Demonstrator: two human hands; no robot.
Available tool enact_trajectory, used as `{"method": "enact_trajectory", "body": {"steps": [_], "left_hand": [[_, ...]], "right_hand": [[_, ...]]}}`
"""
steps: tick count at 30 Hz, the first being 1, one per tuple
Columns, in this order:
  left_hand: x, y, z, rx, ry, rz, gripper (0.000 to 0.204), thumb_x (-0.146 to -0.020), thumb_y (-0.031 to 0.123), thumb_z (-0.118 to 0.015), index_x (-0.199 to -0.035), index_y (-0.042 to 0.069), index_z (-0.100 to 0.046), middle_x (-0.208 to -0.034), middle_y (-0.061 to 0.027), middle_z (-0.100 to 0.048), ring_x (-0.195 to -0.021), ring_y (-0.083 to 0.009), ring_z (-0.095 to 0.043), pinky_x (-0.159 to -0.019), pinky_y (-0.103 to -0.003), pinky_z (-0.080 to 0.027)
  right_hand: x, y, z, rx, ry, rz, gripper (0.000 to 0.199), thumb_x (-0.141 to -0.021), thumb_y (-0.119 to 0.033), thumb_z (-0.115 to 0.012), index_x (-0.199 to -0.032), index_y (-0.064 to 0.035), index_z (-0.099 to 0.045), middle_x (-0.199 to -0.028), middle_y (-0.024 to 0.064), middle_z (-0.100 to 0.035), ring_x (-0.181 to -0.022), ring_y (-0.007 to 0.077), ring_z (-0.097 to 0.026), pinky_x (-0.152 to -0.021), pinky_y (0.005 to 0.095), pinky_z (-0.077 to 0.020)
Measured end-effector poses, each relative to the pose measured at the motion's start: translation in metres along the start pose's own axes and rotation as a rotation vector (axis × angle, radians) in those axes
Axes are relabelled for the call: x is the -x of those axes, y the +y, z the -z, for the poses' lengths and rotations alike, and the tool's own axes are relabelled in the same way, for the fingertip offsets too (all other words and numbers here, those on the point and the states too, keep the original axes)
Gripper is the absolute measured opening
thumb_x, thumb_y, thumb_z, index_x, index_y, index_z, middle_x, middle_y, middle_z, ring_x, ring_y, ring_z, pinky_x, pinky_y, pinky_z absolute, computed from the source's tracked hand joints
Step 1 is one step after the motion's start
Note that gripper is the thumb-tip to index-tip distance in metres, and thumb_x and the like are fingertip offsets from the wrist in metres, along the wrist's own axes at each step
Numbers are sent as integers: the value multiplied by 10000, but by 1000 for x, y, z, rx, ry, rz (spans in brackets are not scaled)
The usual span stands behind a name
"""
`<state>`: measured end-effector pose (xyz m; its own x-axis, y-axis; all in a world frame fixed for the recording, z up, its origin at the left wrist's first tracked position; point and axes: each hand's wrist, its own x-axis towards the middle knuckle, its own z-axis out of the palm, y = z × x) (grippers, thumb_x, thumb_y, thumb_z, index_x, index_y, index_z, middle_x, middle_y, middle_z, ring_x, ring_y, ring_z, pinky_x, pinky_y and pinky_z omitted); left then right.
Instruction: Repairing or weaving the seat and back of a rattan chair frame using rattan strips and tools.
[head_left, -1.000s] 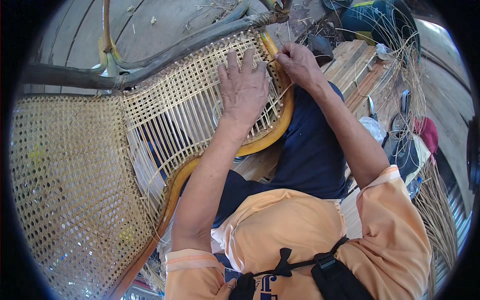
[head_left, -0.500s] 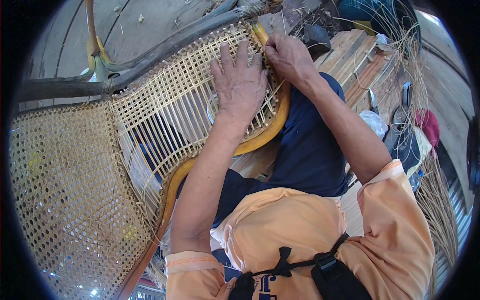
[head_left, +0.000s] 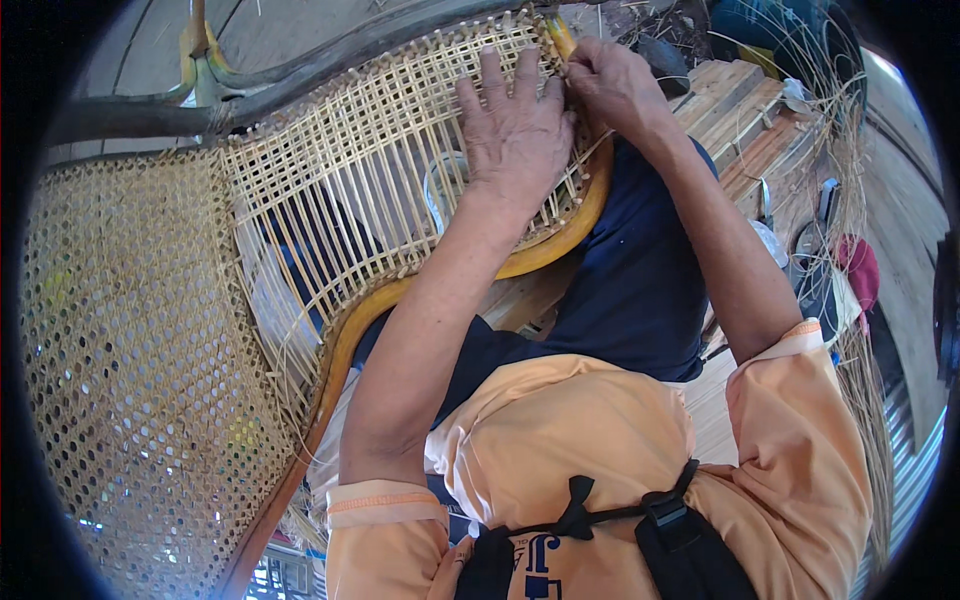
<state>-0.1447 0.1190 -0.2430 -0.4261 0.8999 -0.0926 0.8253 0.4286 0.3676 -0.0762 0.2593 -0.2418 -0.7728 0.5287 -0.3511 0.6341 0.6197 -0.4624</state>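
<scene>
A half-woven cane panel (head_left: pixel 345 135) is strung inside a curved, yellow-brown wooden frame (head_left: pixel 545 257). Its far part is a tight square mesh; nearer me, single strands run with gaps between them. My left hand (head_left: pixel 515 135) lies on the mesh near its right end, fingers spread and pointing away from me. Beside it, my right hand (head_left: pixel 615 90) is closed in a pinch at the frame's far right edge. Whatever its fingers grip is too small or hidden to make out. Short cane ends stick up along the frame's edges.
A finished cane panel (head_left: pixel 130 330) of close mesh adjoins at the left. Dark wooden poles (head_left: pixel 140 120) run along the far side. At the right are wooden boards (head_left: pixel 730 100), loose cane strands (head_left: pixel 850 130), a red cloth (head_left: pixel 857 268) and a dark container (head_left: pixel 780 35).
The whole view has shifted, so the panel and hands appear a little farther up and right. Both hands keep nearly the same places on the panel and frame.
</scene>
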Motion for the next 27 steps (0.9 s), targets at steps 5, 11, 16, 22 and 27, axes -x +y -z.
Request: {"method": "enact_trajectory", "body": {"steps": [5, 11, 16, 22, 27], "left_hand": [[-2, 1, -3, 30, -1, 1, 435, -819, 332, -588, -1209, 141, -567, -1358, -84, -397, -1287, -370, -285, -1011, -590, -207], [1, 3, -5, 0, 32, 3, 416, -815, 333, -587, -1175, 126, -588, -1353, -74, -399, -1284, -361, -281, -1009, -590, -218], [1, -4, 5, 100, -27, 13, 419, -825, 300, -568, -1186, 88, -574, -1324, -118, -428, -1261, -379, -329, -1023, -567, -223], [55, -9, 77, 370, 128, 161, 346, -807, 177, -587, -1126, 42, -583, -1296, -143, -450, -1245, -367, -360, -1017, -501, -274], [120, -3, 67, 433, 141, 114, 321, -764, 136, -622, -1078, 70, -605, -1282, -122, -468, -1262, -360, -348, -1009, -492, -284]], "right_hand": [[0, 0, -7, 47, -11, -44, 243, -852, -259, -537, -912, -42, -628, -842, 233, -634, -821, 399, -620, -735, 474, -498], [2, 4, -7, 33, -30, -8, 230, -854, -251, -541, -912, -46, -627, -841, 232, -631, -816, 397, -619, -728, 473, -499], [1, 5, -6, 72, -18, 56, 236, -856, -258, -553, -899, -35, -621, -822, 218, -631, -791, 395, -617, -701, 455, -499], [11, -5, 5, -286, -73, -171, 280, -865, -297, -563, -869, -21, -615, -774, 199, -628, -745, 381, -613, -665, 414, -490], [11, -3, -8, 47, 88, -54, 231, -869, -270, -570, -909, -48, -616, -779, 183, -632, -734, 336, -618, -679, 399, -486]]}}
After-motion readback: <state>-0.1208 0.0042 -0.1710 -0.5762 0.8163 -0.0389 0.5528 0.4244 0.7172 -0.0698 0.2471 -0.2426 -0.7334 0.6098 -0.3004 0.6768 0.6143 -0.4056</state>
